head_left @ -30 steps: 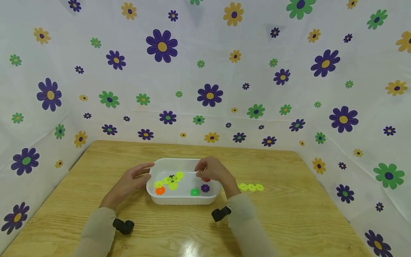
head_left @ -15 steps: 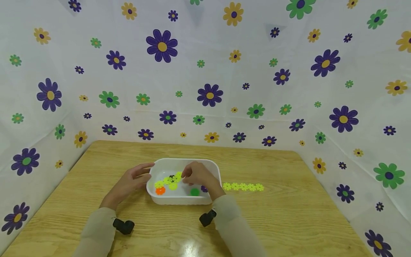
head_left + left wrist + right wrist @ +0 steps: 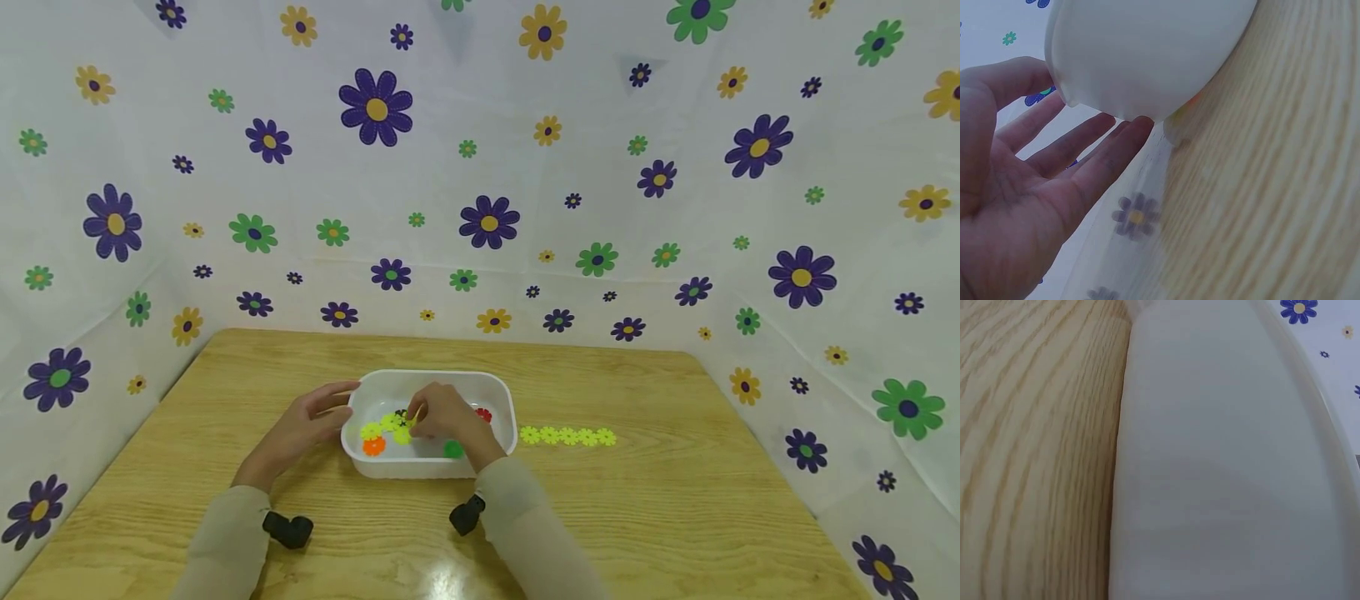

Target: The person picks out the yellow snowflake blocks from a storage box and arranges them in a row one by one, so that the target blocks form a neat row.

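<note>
A white plastic tub [image 3: 431,469] on the table holds several small flower-shaped discs. My left hand [image 3: 307,425] rests against its left end; in the left wrist view the fingertips [image 3: 1141,128] meet the tub's outer wall. Reaching inside, my right hand [image 3: 450,421] has its fingers bent down at the yellow flower discs [image 3: 402,436]; I cannot tell if it pinches one. An orange disc [image 3: 373,447] lies near the left front corner, a green disc [image 3: 453,449] beside the right wrist, and a red disc [image 3: 483,414] behind it. The right wrist view shows only the tub's outer wall [image 3: 1222,462] and wood.
Right of the tub, several yellow discs form a straight row [image 3: 569,436] on the wooden table [image 3: 675,517]. White cloth [image 3: 450,75] printed with flowers surrounds the table at the back and sides.
My right hand has moved left within the tub, from its right side to the yellow discs, uncovering the red disc and the full row outside. The left hand has stayed put.
</note>
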A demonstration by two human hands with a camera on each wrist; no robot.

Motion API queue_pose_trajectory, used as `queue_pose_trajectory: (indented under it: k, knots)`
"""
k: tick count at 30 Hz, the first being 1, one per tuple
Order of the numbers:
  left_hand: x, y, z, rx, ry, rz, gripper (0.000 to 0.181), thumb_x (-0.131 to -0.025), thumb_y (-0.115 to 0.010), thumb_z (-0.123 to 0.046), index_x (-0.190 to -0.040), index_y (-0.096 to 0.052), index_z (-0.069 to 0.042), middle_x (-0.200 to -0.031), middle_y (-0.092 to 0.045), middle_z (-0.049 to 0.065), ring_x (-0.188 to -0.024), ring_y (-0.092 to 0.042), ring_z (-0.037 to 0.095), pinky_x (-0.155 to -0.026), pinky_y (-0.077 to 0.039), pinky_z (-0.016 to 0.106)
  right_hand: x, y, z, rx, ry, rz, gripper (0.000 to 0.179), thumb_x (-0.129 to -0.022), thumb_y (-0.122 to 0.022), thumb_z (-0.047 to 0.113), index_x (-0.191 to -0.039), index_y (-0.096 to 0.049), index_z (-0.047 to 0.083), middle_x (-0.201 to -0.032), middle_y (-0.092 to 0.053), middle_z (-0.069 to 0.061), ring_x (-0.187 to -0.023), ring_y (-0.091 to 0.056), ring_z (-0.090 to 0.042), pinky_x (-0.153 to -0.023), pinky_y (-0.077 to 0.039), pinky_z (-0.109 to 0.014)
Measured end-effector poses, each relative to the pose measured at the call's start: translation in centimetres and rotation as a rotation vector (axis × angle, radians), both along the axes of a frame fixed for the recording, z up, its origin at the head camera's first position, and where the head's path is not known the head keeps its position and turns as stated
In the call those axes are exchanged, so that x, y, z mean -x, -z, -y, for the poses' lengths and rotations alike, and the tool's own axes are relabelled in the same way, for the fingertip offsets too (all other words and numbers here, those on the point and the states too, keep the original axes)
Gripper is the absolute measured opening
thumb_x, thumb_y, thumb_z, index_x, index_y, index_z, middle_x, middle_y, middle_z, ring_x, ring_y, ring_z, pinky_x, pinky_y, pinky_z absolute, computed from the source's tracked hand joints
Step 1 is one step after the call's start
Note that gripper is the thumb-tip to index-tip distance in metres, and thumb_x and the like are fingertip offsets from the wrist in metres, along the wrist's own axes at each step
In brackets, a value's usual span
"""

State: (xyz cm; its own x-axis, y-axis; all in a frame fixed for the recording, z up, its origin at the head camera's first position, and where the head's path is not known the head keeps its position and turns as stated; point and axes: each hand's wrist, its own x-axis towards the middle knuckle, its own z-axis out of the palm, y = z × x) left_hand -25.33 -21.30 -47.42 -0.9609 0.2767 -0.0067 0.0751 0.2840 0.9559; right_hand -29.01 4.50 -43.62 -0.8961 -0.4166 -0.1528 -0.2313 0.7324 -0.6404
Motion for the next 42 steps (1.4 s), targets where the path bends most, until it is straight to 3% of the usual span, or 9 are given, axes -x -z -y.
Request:
queue_pose_trajectory:
  k: [9, 18, 25, 33, 42]
  knots:
    - [-0.1, 0.1, 0.1, -0.005, 0.012, -0.007, 0.057, -0.106, -0.06, -0.028, -0.158, -0.041, -0.014, -0.164, -0.036, 0.024, -0.146, -0.043, 0.049, -0.109, -0.054, 0.05, -0.5, 0.0, 1.2, -0.14, 0.01, -0.003, 0.016, -0.084, -0.085, 0.011, -0.099, -0.078, 0.011, -0.089, -0.066, 0.0, -0.075, -0.056, -0.013, -0.066, -0.048, -0.02]
    - [0.0, 0.0, 0.0, 0.002, 0.007, -0.006, 0.057, -0.105, -0.06, -0.029, -0.158, -0.041, -0.014, -0.165, -0.036, 0.023, -0.146, -0.043, 0.049, -0.11, -0.053, 0.05, -0.6, 0.3, 1.1, -0.159, -0.008, -0.035, 0.018, -0.081, -0.087, 0.012, -0.094, -0.074, 0.013, -0.093, -0.063, 0.001, -0.085, -0.052, -0.014, -0.074, -0.048, -0.024]
    - [0.0, 0.1, 0.0, 0.007, 0.006, -0.009, 0.057, -0.106, -0.06, -0.029, -0.158, -0.041, -0.014, -0.165, -0.036, 0.023, -0.146, -0.043, 0.049, -0.109, -0.054, 0.05, -0.5, 0.2, 0.8, -0.11, -0.024, -0.042, 0.014, -0.084, -0.085, 0.01, -0.089, -0.072, 0.012, -0.086, -0.064, 0.001, -0.077, -0.054, -0.013, -0.069, -0.047, -0.021]
    - [-0.1, 0.2, 0.0, -0.001, 0.004, -0.008, 0.058, -0.105, -0.06, -0.03, -0.158, -0.041, -0.015, -0.164, -0.037, 0.023, -0.146, -0.043, 0.049, -0.109, -0.053, 0.05, -0.9, -1.2, 0.1, -0.006, -0.016, 0.025, 0.006, -0.09, -0.079, 0.008, -0.091, -0.073, 0.008, -0.08, -0.067, -0.001, -0.064, -0.059, -0.013, -0.06, -0.052, -0.02]
    - [-0.1, 0.2, 0.1, -0.011, 0.008, -0.004, 0.058, -0.105, -0.06, -0.029, -0.158, -0.041, -0.015, -0.164, -0.037, 0.023, -0.146, -0.044, 0.049, -0.11, -0.052, 0.051, -0.9, -2.0, -1.6, 0.063, -0.037, 0.035, 0.004, -0.093, -0.075, 0.008, -0.096, -0.073, 0.007, -0.084, -0.071, -0.004, -0.064, -0.063, -0.013, -0.063, -0.058, -0.023]
